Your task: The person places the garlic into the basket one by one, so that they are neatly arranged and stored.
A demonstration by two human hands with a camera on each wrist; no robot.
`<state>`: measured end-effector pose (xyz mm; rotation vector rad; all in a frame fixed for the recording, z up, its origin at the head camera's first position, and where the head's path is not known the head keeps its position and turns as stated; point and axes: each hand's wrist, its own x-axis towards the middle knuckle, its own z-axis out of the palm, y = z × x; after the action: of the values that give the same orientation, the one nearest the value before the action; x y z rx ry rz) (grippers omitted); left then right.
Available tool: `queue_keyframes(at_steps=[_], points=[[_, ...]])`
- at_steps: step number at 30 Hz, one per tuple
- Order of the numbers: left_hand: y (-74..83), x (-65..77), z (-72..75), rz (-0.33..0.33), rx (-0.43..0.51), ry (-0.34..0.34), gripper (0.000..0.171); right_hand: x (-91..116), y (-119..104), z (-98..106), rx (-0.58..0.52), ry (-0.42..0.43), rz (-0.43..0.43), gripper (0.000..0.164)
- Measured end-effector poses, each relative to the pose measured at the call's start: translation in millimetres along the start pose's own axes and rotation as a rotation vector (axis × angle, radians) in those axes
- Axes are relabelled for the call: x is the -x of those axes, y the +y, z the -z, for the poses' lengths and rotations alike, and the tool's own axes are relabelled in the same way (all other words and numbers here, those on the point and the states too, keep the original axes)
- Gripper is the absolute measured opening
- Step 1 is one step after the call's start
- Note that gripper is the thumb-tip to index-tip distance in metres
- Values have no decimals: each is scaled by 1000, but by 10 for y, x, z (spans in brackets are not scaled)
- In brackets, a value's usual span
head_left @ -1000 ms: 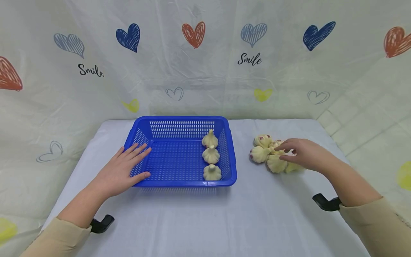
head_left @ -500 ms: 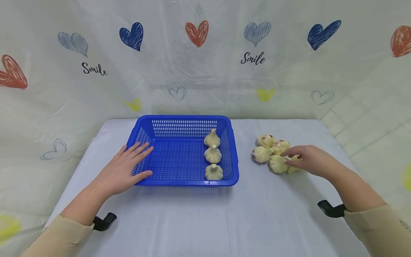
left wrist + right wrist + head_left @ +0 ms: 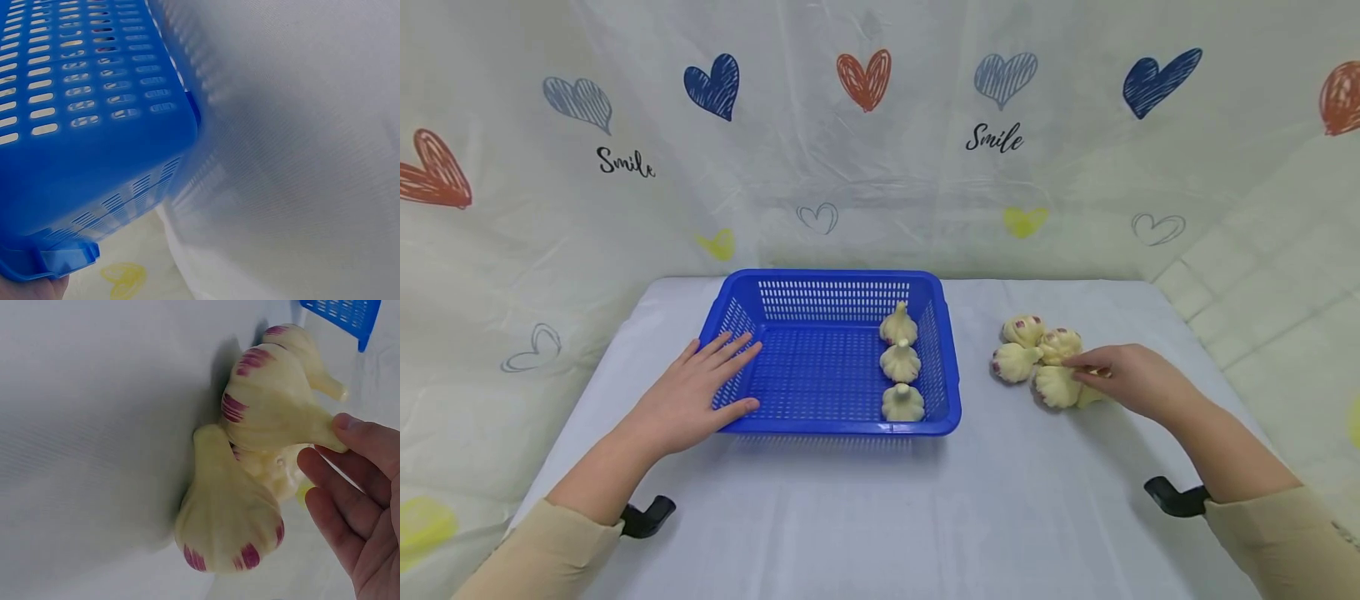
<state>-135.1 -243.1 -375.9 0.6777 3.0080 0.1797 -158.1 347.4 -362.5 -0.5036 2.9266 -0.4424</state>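
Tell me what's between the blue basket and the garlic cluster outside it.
Only white tablecloth lies between the blue basket and the garlic cluster, seen in the head view.

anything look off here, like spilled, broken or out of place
Nothing stands out. Three garlic bulbs sit along the right side inside the upright blue basket, other bulbs cluster on the white cloth, and the right hand pinches one bulb by its neck. No spill or damage shows.

Reads "Smile" in black script at left on the whitish backdrop sheet, below and right of a grayish-blue hatched heart; reads "Smile" again right of center on the same sheet, directly beneath another grayish-blue heart, both times with capital S.
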Motion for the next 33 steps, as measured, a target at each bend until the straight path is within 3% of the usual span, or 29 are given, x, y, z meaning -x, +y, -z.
queue_keyframes(at_steps=[10,18,27,33], points=[[0,-2,2,0,7,4,80,12,-67,124,11,50,20,25],[-1,0,8,-6,7,8,79,-29,-250,283,-2,81,51,24],[-11,-2,-7,-5,8,9,80,-132,-473,459,-32,45,59,26],[-8,-4,-10,-6,5,10,80,-283,-612,548,3,75,108,25]])
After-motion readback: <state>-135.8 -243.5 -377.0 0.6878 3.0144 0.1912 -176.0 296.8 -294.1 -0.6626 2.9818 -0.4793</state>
